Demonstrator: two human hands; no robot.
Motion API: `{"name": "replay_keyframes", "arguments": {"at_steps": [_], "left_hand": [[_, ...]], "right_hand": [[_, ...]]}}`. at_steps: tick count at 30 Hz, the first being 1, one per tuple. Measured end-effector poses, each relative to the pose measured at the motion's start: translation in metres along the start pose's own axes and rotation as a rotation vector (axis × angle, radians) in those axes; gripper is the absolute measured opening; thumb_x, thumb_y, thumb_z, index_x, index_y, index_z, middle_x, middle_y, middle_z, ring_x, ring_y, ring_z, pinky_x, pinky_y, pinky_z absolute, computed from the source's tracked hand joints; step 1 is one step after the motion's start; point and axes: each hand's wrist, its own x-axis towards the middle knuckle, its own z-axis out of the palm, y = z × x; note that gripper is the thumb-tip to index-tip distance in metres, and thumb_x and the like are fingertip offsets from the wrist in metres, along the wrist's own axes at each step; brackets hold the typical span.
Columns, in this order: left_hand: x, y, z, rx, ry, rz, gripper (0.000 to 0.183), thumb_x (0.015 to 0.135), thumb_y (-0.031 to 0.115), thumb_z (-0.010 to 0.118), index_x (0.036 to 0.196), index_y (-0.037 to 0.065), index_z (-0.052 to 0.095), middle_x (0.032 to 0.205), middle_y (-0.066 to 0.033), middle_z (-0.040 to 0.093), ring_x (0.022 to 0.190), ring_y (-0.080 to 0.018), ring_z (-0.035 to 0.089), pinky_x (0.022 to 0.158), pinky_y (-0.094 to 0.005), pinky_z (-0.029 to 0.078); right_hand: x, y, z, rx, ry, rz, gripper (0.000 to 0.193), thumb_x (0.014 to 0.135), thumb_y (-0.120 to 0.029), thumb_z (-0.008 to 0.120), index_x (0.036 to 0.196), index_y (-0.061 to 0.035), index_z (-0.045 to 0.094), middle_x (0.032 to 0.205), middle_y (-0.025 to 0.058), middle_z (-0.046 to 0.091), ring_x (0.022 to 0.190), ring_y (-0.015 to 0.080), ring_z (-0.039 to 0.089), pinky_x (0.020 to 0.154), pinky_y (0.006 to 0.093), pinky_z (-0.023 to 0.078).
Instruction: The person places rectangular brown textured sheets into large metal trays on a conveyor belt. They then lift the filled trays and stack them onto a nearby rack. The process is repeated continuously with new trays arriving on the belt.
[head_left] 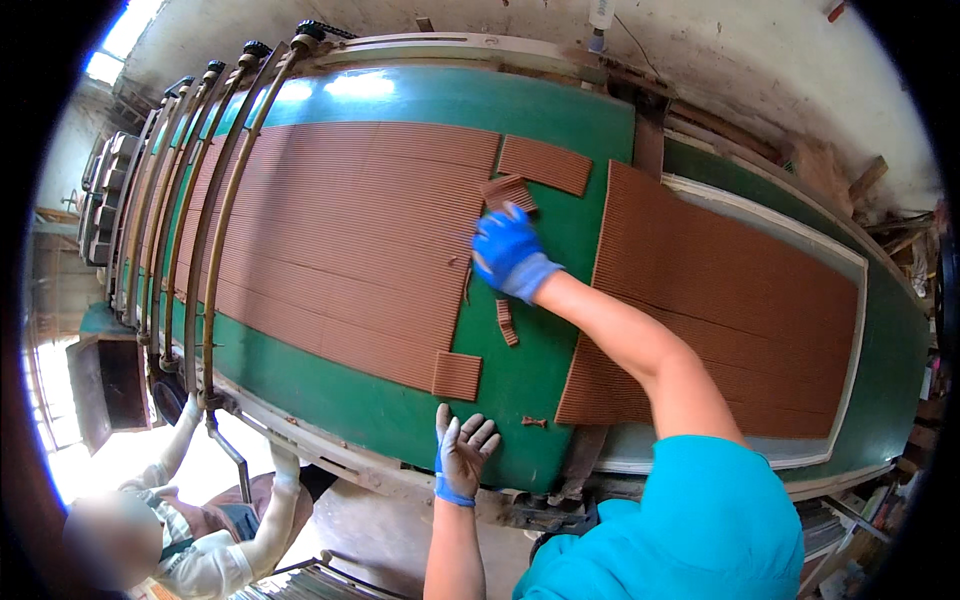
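Observation:
My right hand [512, 256], in a blue glove, reaches over the green belt [540, 440] at the right edge of a large brown ridged sheet [340, 230]. Its fingers curl downward, and what may be under them is hidden. One fingertip meets a small tilted ridged piece [511, 193]. My left hand [463, 457], gloved with a greyish palm turned up, is open at the belt's near edge and holds nothing. Just beyond its fingers lies a small square ridged piece [457, 376]. A narrow broken strip [507, 323] and a scrap [534, 421] rest nearby.
Another brown ridged sheet [720, 310] lies to the right on a pale-framed panel [850, 350]. A rectangular ridged piece [545, 164] sits at the far side. Metal rods [232, 200] cross above the belt at left. A co-worker [230, 540] stands near left, hands at the machine frame.

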Motion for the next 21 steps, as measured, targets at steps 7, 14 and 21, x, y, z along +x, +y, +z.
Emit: {"name": "replay_keyframes", "arguments": {"at_steps": [7,14,21], "left_hand": [[-0.005,-0.017,0.011,0.065,-0.048,-0.054,0.069,0.081,0.033,0.056,0.134,0.035,0.012,0.121,-0.0182,0.036,0.105,-0.0332,0.045,0.082,-0.0495,0.043],[-0.012,-0.028,0.021,0.135,-0.149,-0.113,0.076,0.082,0.033,0.054,0.136,0.032,0.001,0.126,-0.0238,0.032,0.113,-0.0364,0.04,0.085,-0.0511,0.039],[-0.007,-0.047,0.03,-0.028,-0.273,-0.27,0.056,0.085,0.05,0.042,0.13,0.02,0.029,0.126,-0.0135,0.04,0.112,-0.029,0.043,0.088,-0.047,0.039]], "right_hand": [[0.009,0.084,-0.026,-0.158,0.212,0.018,0.019,0.076,-0.03,0.055,0.082,-0.0125,0.059,0.094,0.0069,0.057,0.088,0.0251,0.052,0.087,0.0449,0.035],[0.025,0.132,-0.02,0.042,-0.178,0.664,0.037,0.081,-0.044,0.047,0.094,-0.0108,0.057,0.097,0.0125,0.057,0.089,0.0307,0.053,0.077,0.0424,0.042],[-0.158,-0.149,-0.063,0.142,-0.607,0.224,0.02,0.075,-0.03,0.051,0.067,-0.013,0.056,0.066,0.0087,0.053,0.062,0.025,0.052,0.052,0.0387,0.039]]}}
